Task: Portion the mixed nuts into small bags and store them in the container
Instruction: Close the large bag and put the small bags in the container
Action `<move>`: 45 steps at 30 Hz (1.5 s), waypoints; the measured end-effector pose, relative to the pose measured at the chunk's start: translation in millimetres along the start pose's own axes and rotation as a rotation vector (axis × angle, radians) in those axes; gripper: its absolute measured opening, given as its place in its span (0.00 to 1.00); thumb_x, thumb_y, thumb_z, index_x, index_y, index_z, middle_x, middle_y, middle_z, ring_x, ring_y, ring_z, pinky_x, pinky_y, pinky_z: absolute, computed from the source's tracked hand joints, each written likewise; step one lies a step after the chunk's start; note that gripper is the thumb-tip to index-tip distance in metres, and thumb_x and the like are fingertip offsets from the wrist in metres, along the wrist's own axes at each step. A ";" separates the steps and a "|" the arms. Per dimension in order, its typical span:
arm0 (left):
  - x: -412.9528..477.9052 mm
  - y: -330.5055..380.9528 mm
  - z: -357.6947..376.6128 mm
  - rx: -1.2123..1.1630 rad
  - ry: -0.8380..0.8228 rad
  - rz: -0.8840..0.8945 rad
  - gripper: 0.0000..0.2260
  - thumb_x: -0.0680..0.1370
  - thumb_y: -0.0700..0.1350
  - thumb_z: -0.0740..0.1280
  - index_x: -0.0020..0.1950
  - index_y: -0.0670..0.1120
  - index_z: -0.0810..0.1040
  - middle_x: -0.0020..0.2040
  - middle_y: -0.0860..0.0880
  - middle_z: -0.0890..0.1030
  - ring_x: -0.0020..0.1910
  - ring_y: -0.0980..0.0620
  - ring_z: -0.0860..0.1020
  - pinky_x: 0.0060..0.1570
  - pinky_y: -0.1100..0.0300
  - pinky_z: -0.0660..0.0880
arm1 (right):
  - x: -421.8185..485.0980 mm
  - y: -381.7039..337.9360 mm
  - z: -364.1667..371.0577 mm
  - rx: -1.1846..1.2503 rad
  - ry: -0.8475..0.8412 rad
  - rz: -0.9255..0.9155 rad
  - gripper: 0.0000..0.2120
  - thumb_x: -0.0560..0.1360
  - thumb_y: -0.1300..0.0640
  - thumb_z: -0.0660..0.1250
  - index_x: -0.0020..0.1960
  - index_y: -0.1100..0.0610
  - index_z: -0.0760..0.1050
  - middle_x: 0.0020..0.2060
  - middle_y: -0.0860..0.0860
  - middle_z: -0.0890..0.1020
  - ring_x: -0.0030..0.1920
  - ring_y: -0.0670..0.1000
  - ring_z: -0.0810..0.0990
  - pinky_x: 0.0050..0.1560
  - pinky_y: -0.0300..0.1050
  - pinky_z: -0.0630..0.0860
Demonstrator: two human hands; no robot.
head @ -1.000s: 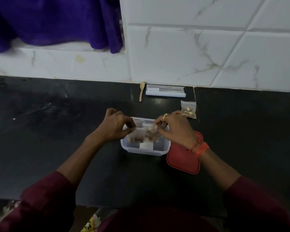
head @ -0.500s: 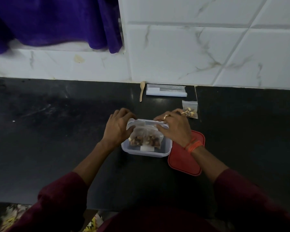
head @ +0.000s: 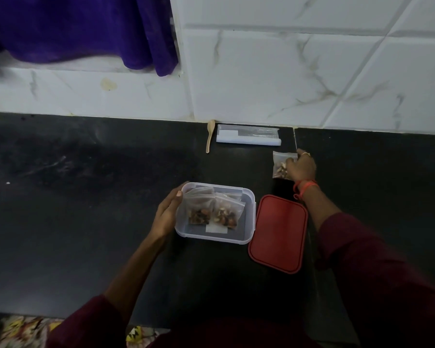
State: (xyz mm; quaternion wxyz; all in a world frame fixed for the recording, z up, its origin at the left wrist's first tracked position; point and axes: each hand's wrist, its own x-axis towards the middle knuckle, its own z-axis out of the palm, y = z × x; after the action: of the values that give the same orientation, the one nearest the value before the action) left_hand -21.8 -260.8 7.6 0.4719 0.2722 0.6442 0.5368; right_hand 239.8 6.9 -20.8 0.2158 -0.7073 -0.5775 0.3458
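Observation:
A clear rectangular container [head: 249,222] stands open on the black counter, with two small bags of mixed nuts [head: 212,209] lying side by side inside it. My left hand [head: 167,213] rests flat against the container's left wall, fingers apart. Farther back on the right lies another small bag of nuts [head: 279,164], and my right hand [head: 301,168] is on it, fingers curled over its right side.
The red lid [head: 278,232] lies flat right of the container. A wooden spoon [head: 209,135] and a flat pack of empty bags [head: 248,138] sit against the tiled wall. A purple cloth [head: 81,28] hangs at top left. The counter's front edge runs near my body.
Both hands let go of the bag they were setting into the container. My right hand moved back and right onto the loose bag; my left hand shifted to the container's left side.

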 end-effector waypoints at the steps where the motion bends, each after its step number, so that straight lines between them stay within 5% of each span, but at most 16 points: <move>1: 0.3 -1.3 0.5 -0.006 0.003 0.001 0.15 0.84 0.47 0.57 0.68 0.48 0.76 0.62 0.52 0.81 0.62 0.53 0.79 0.61 0.55 0.76 | 3.4 0.0 0.9 0.050 0.004 0.035 0.26 0.76 0.56 0.65 0.73 0.62 0.70 0.68 0.61 0.76 0.68 0.60 0.74 0.69 0.46 0.68; 9: 3.8 -5.2 -2.1 0.006 -0.023 0.029 0.16 0.84 0.47 0.58 0.70 0.47 0.75 0.62 0.52 0.81 0.62 0.54 0.79 0.59 0.58 0.77 | 6.2 -4.7 -3.6 0.195 0.005 0.153 0.19 0.74 0.57 0.72 0.65 0.59 0.79 0.60 0.57 0.82 0.61 0.57 0.80 0.63 0.47 0.76; 13: 2.6 -1.7 -3.6 0.005 -0.046 0.032 0.16 0.84 0.46 0.57 0.69 0.47 0.75 0.61 0.54 0.81 0.61 0.55 0.79 0.59 0.57 0.78 | -15.8 -17.5 -10.3 -0.132 0.017 -0.060 0.10 0.73 0.54 0.69 0.52 0.50 0.86 0.50 0.51 0.86 0.54 0.56 0.82 0.58 0.50 0.78; 18: -2.8 2.6 5.6 -0.017 0.015 0.044 0.13 0.84 0.44 0.58 0.67 0.47 0.76 0.57 0.54 0.83 0.56 0.57 0.81 0.54 0.61 0.79 | -52.7 -44.7 -15.9 -0.450 0.177 -0.498 0.08 0.72 0.52 0.69 0.47 0.52 0.85 0.45 0.56 0.83 0.49 0.60 0.81 0.54 0.56 0.75; 24: -5.0 2.9 9.2 -0.063 0.080 0.004 0.12 0.84 0.44 0.59 0.64 0.49 0.78 0.57 0.52 0.82 0.58 0.52 0.80 0.60 0.56 0.78 | -117.3 -80.2 -29.6 -0.273 0.173 -0.803 0.08 0.73 0.53 0.71 0.52 0.49 0.85 0.46 0.51 0.85 0.47 0.55 0.83 0.47 0.50 0.79; 30: -10.0 2.7 10.4 -0.071 0.104 0.004 0.14 0.84 0.43 0.59 0.68 0.42 0.76 0.60 0.46 0.81 0.58 0.50 0.80 0.63 0.50 0.76 | -179.0 -89.8 -19.3 -0.217 -0.095 -0.883 0.08 0.77 0.49 0.69 0.55 0.47 0.83 0.45 0.46 0.86 0.44 0.50 0.84 0.45 0.49 0.81; 37: -17.6 1.4 7.3 -0.076 0.072 -0.018 0.12 0.84 0.44 0.59 0.66 0.48 0.77 0.57 0.50 0.82 0.57 0.50 0.81 0.55 0.56 0.80 | -209.0 -59.0 34.2 -0.497 -0.435 -0.883 0.09 0.78 0.50 0.65 0.52 0.46 0.84 0.45 0.47 0.86 0.49 0.52 0.83 0.48 0.50 0.77; 45: -15.3 -4.9 1.7 -0.082 0.055 -0.025 0.14 0.84 0.47 0.61 0.67 0.48 0.78 0.62 0.46 0.81 0.61 0.47 0.80 0.58 0.50 0.79 | -200.0 -57.4 31.3 -0.339 -0.179 -0.811 0.09 0.77 0.46 0.68 0.56 0.44 0.83 0.46 0.41 0.86 0.41 0.41 0.83 0.45 0.41 0.80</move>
State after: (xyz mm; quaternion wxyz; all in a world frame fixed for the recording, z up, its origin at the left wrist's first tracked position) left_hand -13.3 -274.5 7.8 0.4714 0.2295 0.6379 0.5641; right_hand 159.6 -175.5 46.7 0.1641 -0.4165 -0.8730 0.1936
